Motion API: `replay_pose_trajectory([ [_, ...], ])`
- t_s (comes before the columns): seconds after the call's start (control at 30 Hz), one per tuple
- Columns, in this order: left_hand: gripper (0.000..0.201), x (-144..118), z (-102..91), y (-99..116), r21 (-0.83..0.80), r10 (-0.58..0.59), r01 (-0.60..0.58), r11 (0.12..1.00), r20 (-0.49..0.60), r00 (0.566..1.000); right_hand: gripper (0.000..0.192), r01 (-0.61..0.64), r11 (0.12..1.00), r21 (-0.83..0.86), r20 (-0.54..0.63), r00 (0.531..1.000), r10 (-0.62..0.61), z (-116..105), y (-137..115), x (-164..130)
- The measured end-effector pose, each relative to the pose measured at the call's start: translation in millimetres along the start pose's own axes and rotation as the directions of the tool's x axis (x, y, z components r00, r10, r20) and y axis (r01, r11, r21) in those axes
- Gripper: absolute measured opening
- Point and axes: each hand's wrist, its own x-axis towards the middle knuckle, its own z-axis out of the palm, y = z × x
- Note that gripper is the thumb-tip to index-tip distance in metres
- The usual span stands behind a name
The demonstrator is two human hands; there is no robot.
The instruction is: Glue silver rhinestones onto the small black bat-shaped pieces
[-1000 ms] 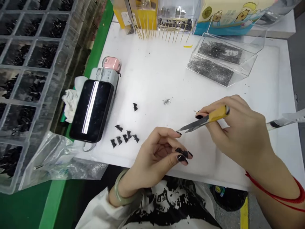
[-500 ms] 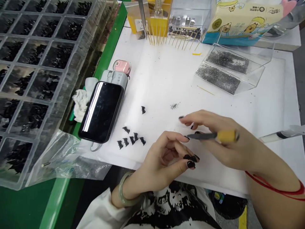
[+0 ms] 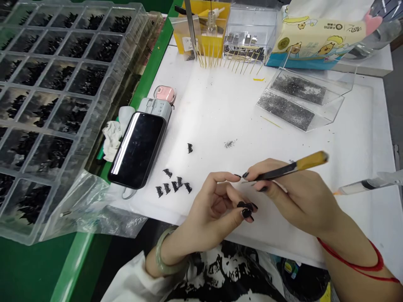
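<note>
White bench point(image 3: 355, 126) filling most of the frame, green edge strip point(image 3: 147, 71) along its left side.

Upper left: big clear compartment tray point(image 3: 63, 105), every cell loaded with small black pieces. Crumpled clear plastic bag point(image 3: 94, 209) below it, at lower left.

Top right: cartoon-printed tissue box point(image 3: 315, 42), and just under it an open clear box point(image 3: 302, 98) with grey glitter-like grains in two sections. Top centre: yellow container point(image 3: 208, 29) and a clear case point(image 3: 248, 33), row of wooden sticks point(image 3: 229, 58) leaning against them.

Left of centre: dark phone point(image 3: 137, 149) lying on a grey power bank point(image 3: 155, 107), small pink case point(image 3: 164, 93) just above, crumpled white tissue point(image 3: 111, 138) beside on the left.

Far right: syringe point(image 3: 368, 184) flat on the bench, well apart from the hands.

Lower centre: left hand point(image 3: 214, 209), palm up, fingers curled, thumb and forefinger tips brought close together; too small to tell whether anything sits between them. Right hand point(image 3: 299, 197) just beside it, fingers closed around yellow-handled tweezers point(image 3: 283, 170), handle end slanting up to the right, tip meeting the left fingertips.

Left of the hands: cluster of small black clips point(image 3: 173, 186) on the bench, near but not touching; one more black clip point(image 3: 189, 147) alone above the cluster. Tiny heap of grey grains point(image 3: 229, 144) just above the hands.
</note>
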Motion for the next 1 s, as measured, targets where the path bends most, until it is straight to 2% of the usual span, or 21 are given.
replay_pose_trajectory([
  [0.1, 0.045, 0, 0.2, 0, 0.015, 0.005, -0.004, 1.0, -0.015, 1.0, 0.012, -0.011, 1.0, 0.008, -0.108, 0.994, 0.012, -1, -1, -1],
  [0.2, 0.045, 0, -0.2, 0, 0.011, 0.003, -0.003, 1.0, -0.011, 1.0, 0.023, -0.023, 0.997, 0.067, -0.149, 0.988, 0.033, -2, -3, -1],
  [0.33, 0.043, 2, 0.1, -4, -0.015, -0.005, 0.005, 1.0, -0.007, 1.0, 0.017, -0.133, 0.965, 0.227, -0.135, 0.977, 0.166, -2, -5, -6],
  [0.47, 0.042, 2, 2.4, -8, -0.005, 0.029, -0.029, 1.0, -0.017, 0.999, 0.013, -0.142, 0.919, 0.367, -0.252, 0.936, 0.245, -1, 0, -10],
  [0.53, 0.041, -3, 0.6, -3, 0.047, 0.071, -0.071, 0.996, 0.015, 0.997, 0.016, -0.158, 0.919, 0.36, -0.25, 0.933, 0.258, 0, 2, -9],
  [0.6, 0.04, -11, -6.6, 9, 0.234, 0.163, -0.161, 0.959, 0.01, 0.987, 0.015, -0.218, 0.929, 0.3, -0.172, 0.945, 0.278, 3, 5, -8],
  [0.63, 0.04, -15, -12.6, 18, 0.411, 0.234, -0.201, 0.889, -0.031, 0.972, 0.012, -0.248, 0.933, 0.259, -0.125, 0.95, 0.287, 5, 6, -8],
  [0.67, 0.038, -18, -20.0, 29, 0.625, 0.326, -0.196, 0.755, -0.098, 0.94, 0.008, -0.268, 0.937, 0.222, -0.08, 0.953, 0.291, 7, 7, -9],
  [0.7, 0.036, -19, -28.3, 40, 0.827, 0.429, -0.113, 0.551, -0.164, 0.888, 0.005, -0.281, 0.941, 0.19, -0.048, 0.954, 0.295, 9, 9, -9],
  [0.73, 0.036, -18, -37.1, 52, 0.948, 0.48, -0.006, 0.319, -0.156, 0.863, 0.006, -0.29, 0.943, 0.163, -0.031, 0.954, 0.298, 11, 11, -10],
  [0.77, 0.039, -14, -45.6, 64, 0.974, 0.463, 0.039, 0.224, -0.141, 0.875, 0.008, -0.295, 0.945, 0.142, -0.024, 0.953, 0.302, 12, 13, -11],
  [0.83, 0.048, 0, -59.9, 87, 0.99, 0.327, 0.069, 0.123, -0.106, 0.939, 0.009, -0.302, 0.946, 0.117, -0.032, 0.951, 0.308, 14, 16, -13],
  [0.9, 0.053, 19, -68.2, 105, 0.997, 0.123, 0.06, 0.041, -0.065, 0.99, 0.01, -0.303, 0.947, 0.106, -0.041, 0.95, 0.308, 13, 20, -14],
  [1.0, 0.061, 51, -69.6, 123, 0.996, -0.139, 0.043, -0.078, -0.053, 0.989, 0.011, -0.297, 0.95, 0.096, -0.027, 0.953, 0.3, 12, 22, -13],
])
